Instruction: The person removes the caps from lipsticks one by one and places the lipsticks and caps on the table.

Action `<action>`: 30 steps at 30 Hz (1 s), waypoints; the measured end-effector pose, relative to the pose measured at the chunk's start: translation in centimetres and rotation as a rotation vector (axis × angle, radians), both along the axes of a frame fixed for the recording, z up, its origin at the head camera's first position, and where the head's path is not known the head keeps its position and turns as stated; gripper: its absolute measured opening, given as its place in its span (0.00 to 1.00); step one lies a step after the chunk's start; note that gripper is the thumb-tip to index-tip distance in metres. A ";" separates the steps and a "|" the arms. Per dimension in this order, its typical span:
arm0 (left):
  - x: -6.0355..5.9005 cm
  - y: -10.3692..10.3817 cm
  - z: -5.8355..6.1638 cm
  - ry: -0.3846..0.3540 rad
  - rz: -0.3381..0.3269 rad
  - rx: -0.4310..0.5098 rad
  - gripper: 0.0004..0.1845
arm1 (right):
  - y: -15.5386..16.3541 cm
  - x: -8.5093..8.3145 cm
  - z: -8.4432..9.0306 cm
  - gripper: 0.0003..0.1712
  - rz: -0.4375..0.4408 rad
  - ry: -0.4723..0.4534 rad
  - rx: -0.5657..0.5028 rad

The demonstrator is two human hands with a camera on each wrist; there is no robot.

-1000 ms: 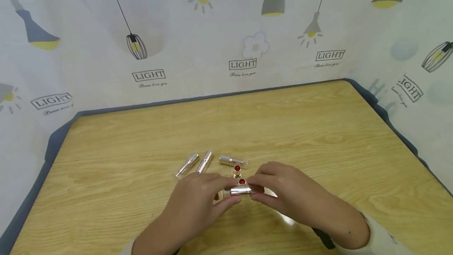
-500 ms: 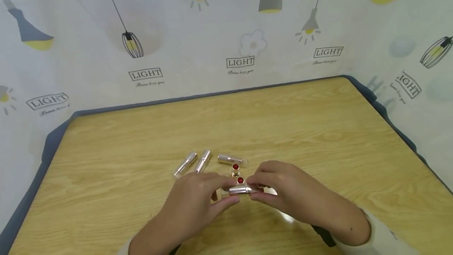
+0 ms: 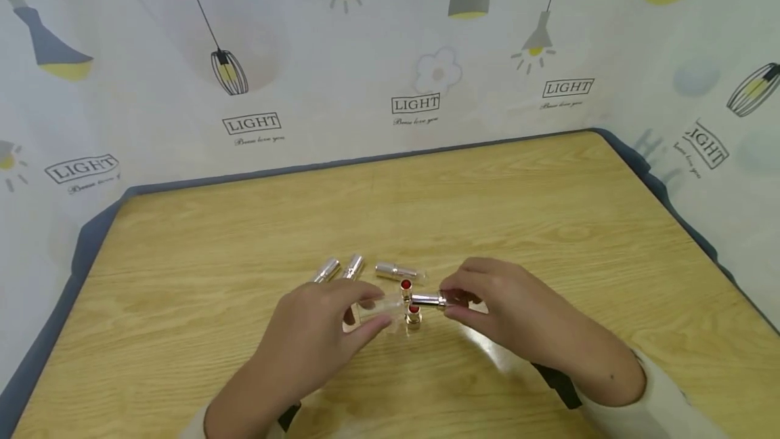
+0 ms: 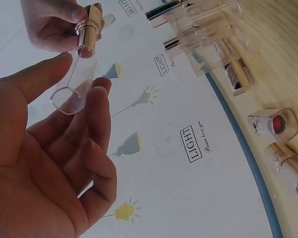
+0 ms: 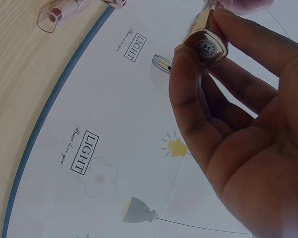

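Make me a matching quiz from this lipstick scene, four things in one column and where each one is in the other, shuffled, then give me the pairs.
Things
1. clear cap
2. gold lipstick base
3. two open red lipsticks
4. capped lipsticks

Places
A. lying on the table, beyond the hands
B. pinched by the right hand
C. standing upright between the hands
D. held in the fingers of the left hand

Pairs: 1-D, 2-B, 3-C, 4-A
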State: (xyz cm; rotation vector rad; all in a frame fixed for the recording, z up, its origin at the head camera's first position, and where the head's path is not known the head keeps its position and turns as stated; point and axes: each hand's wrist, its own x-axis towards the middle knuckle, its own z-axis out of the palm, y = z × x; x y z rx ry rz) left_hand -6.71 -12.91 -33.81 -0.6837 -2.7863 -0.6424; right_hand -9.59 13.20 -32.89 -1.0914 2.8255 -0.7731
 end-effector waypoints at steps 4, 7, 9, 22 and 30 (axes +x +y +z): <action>0.0 -0.1 0.1 0.020 0.003 0.005 0.13 | 0.1 -0.3 -0.1 0.08 -0.013 0.013 -0.002; 0.0 0.0 0.0 0.035 0.001 0.008 0.14 | 0.3 -0.5 -0.2 0.08 -0.021 0.017 -0.006; -0.1 0.1 -0.1 0.032 0.006 0.014 0.14 | 0.3 -0.7 -0.4 0.08 -0.021 0.011 -0.010; -0.2 0.4 -0.4 -0.054 0.007 -0.022 0.11 | 0.3 -1.2 -1.2 0.09 -0.020 -0.029 0.000; -0.2 0.4 -0.8 -0.078 -0.015 -0.021 0.10 | 0.2 -1.3 -1.2 0.07 -0.043 -0.037 0.030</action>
